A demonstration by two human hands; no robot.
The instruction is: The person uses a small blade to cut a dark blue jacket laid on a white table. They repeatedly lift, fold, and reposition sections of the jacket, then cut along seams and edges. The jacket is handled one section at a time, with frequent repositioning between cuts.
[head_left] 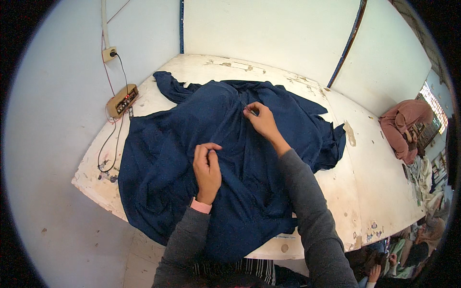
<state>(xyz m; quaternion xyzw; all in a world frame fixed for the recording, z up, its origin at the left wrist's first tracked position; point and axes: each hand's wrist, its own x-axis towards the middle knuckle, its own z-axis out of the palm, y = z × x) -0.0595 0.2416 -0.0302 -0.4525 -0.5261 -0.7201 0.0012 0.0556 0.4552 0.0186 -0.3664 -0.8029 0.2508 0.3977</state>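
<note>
A large navy blue garment [168, 139] lies spread and rumpled over the table, its folds running toward the far side. My left hand [207, 174] rests over the middle of the cloth, fingers curled in and thumb against them. Whether it pinches the fabric or something small is hidden. Farther away and to the right, my right hand [262, 121] is closed in a pinch just above the garment. A thin, small item pokes out at its fingertips, too small to name. Grey sleeves cover both forearms, and a pink band [200, 205] circles my left wrist.
A pale, worn tabletop [336, 192] carries the garment. At the left edge sits a brown power strip [122, 102] with a black cord [114, 156] looping onto the table. Behind stands a white partition [259, 33]. Another person [403, 125] sits at the right; more people are at lower right.
</note>
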